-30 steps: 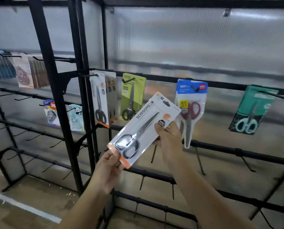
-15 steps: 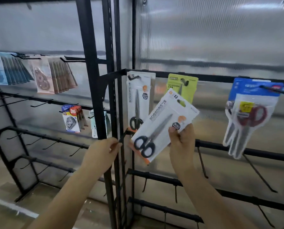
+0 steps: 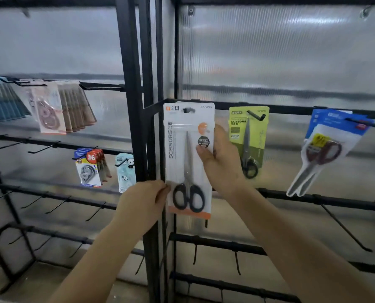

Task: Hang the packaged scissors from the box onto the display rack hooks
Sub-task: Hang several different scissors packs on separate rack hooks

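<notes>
1. The right hand (image 3: 220,162) grasps the white scissors pack (image 3: 188,158) at its right edge: the thumb lies on the front of the card, beside the round black sticker, and the other fingers go behind the card.
2. The pack stands upright, so most of it is to the left of this grip; the black handles of the scissors are below the thumb and the hang hole is above it, at the top of the card.
3. The left hand (image 3: 144,204) touches the lower left edge of the same pack with its fingertips, at the height of the black handles. Its fingers are curled (I cannot tell if they really pinch the card or only rest against it).
4. The top of the pack is at the upper bar of the display rack (image 3: 291,109), and a dark hook shows in the hang hole; whether the card already hangs fully on the hook I cannot tell.
5. To the right of the right hand, a green scissors pack (image 3: 248,136) hangs on its own hook, and further right a blue pack with red-handled scissors (image 3: 328,147) hangs too.
6. To the left of the left hand, behind the black post, small correction tape packs (image 3: 90,167) hang on another rack section.
</notes>
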Motion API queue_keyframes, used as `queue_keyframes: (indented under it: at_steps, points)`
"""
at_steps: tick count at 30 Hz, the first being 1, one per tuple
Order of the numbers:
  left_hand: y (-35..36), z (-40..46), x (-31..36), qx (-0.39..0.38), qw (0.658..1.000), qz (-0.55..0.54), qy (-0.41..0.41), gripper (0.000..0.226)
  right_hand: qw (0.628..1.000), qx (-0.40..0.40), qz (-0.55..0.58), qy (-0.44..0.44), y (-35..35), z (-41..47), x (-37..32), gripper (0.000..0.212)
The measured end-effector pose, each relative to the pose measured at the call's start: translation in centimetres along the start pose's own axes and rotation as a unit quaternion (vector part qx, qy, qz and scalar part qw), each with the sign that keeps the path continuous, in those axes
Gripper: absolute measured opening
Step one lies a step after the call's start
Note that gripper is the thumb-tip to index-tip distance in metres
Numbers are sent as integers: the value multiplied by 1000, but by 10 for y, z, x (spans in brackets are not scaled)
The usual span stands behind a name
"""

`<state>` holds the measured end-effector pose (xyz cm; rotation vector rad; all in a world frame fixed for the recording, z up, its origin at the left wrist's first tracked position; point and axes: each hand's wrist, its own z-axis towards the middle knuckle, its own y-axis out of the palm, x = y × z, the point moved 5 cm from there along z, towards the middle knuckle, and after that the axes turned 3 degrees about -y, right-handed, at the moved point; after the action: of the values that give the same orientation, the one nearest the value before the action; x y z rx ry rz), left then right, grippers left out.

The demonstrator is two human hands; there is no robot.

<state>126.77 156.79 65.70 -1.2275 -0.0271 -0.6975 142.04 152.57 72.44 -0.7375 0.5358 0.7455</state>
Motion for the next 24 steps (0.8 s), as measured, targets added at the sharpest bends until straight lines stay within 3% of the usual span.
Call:
queue_keyframes:
  at_steps: [6, 18, 24]
  points:
    - [-7, 1, -7, 32, 999, -42, 0, 23, 1000, 4, 20, 23, 9, 2, -8, 76]
    - [-3, 6, -7, 39, 995, -92, -5, 24, 999, 14, -34, 22, 11, 8, -9, 74]
    - [-8, 12, -3, 63, 993, -96, 8, 25, 993, 14, -88, -71, 16, 10, -16, 69]
